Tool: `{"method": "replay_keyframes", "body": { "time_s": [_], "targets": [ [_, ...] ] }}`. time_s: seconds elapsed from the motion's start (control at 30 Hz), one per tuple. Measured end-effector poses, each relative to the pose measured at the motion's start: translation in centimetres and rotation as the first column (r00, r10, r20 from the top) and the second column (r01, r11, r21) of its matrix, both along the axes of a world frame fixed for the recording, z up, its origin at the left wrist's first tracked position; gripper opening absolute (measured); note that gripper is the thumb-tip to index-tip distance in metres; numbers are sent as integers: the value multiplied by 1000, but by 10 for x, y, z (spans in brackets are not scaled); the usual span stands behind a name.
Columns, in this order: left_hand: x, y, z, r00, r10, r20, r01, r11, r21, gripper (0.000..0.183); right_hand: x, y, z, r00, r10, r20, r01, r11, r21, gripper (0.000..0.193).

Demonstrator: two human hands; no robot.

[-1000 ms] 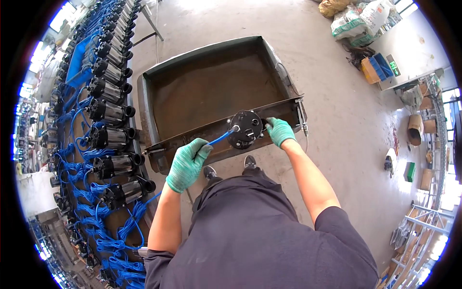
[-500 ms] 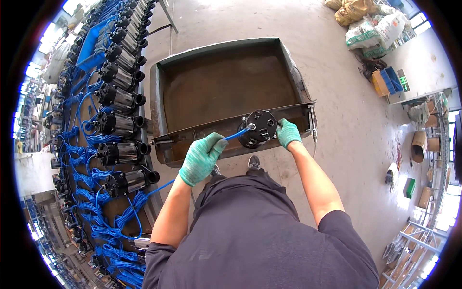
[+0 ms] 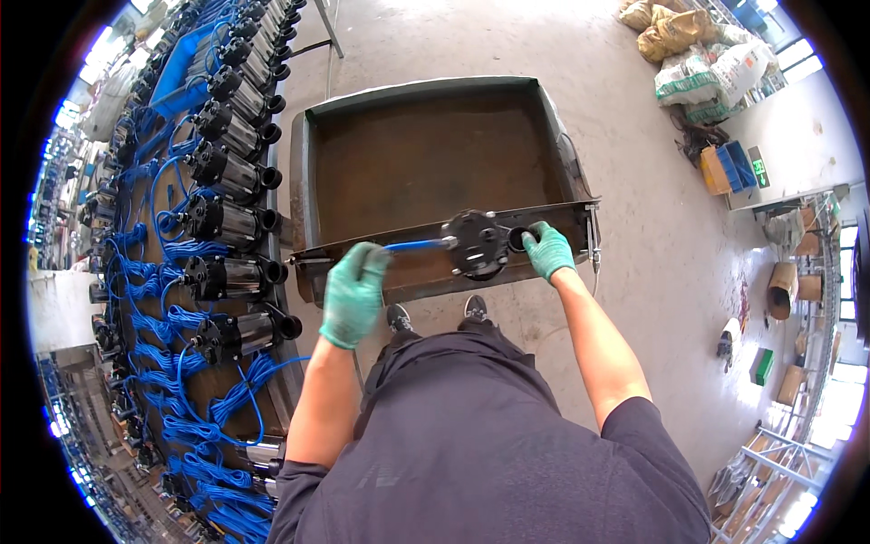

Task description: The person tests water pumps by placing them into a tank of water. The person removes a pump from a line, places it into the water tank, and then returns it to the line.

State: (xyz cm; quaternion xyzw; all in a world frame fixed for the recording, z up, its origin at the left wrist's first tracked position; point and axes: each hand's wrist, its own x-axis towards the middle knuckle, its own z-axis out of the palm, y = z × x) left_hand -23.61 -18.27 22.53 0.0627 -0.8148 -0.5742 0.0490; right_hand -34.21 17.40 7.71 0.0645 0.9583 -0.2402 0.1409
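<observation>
My right hand (image 3: 549,252), in a green glove, is closed round the short black outlet on the side of a submersible pump (image 3: 476,247). The pump's round black top faces me above the near edge of a metal water tank (image 3: 303,186); its lower body is hidden. From the top's left side a blue cable (image 3: 412,246) runs to my left hand (image 3: 353,297), gloved alike and a little blurred, whose fingers are curled round it. Past that hand, the cable continues down to the left toward the bench.
Along the left, a bench holds a row of similar pumps (image 3: 222,277), with bundled blue cables (image 3: 186,363) and a blue crate (image 3: 181,77). Sacks (image 3: 689,77) are piled at the far right, near a blue bin (image 3: 736,167). Brown murky water (image 3: 435,150) lies in the tank.
The pump has turned, so its outlet now shows beside my right hand. My left hand has moved left, with a longer stretch of cable straight between it and the pump.
</observation>
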Motion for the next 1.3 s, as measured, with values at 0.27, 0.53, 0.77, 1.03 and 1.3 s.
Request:
{"method": "replay_keyframes", "body": {
  "time_s": [0.27,0.53,0.77,1.03,1.3],
  "targets": [
    [62,-110,-83,757,422,498,-561,812,164,32,38,-127,78,914,209,-347,-266,955,-127,40],
    [59,-90,-23,960,189,207,-246,923,298,31,27,-76,49,950,86,-300,-179,937,-300,25],
    [-7,9,4,965,-243,99,227,962,155,31,21,-6,-53,954,187,-235,-137,968,212,23],
    [-19,10,-8,976,-208,69,202,976,87,30,23,-12,-52,982,118,-149,-100,988,122,20],
    [25,-70,-34,947,251,200,-299,916,268,28,-6,-27,36,909,355,-217,-388,911,-137,60]
  ]
}}
